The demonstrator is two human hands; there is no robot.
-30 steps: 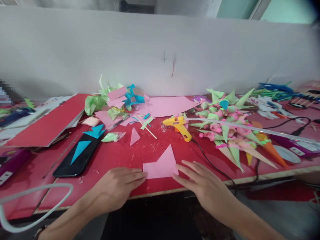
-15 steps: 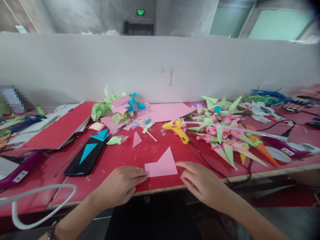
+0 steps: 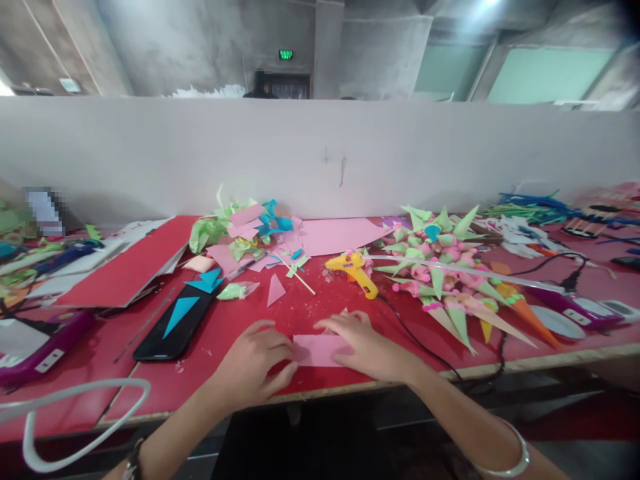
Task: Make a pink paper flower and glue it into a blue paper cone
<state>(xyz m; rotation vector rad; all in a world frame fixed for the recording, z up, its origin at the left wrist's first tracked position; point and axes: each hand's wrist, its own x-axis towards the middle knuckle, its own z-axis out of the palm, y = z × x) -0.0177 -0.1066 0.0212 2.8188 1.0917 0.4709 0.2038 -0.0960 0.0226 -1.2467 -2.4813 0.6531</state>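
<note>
A sheet of pink paper (image 3: pixel 320 350) lies on the red table in front of me, near its front edge. My right hand (image 3: pixel 367 343) lies over the paper's right part, with thumb and fingers spread apart, and covers it there. A small pink tip of paper shows above that hand. On the other side, my left hand (image 3: pixel 263 360) is beside the paper's left edge with its fingers apart; whether the fingertips touch it I cannot tell. Behind them lie a small pink paper triangle (image 3: pixel 275 291) and a yellow hot glue gun (image 3: pixel 354 270).
Blue paper triangles lie on a black phone (image 3: pixel 175 327) at left. Paper scraps (image 3: pixel 245 227) are heaped at the back. Many pink and green paper cones (image 3: pixel 445 267) form a pile at right. A black cord (image 3: pixel 415 333) runs towards the front edge. A white loop (image 3: pixel 85 387) juts in at lower left.
My right hand has moved left from beside the pink paper onto it. My left hand's fingers have spread. The view has tilted up slightly.
</note>
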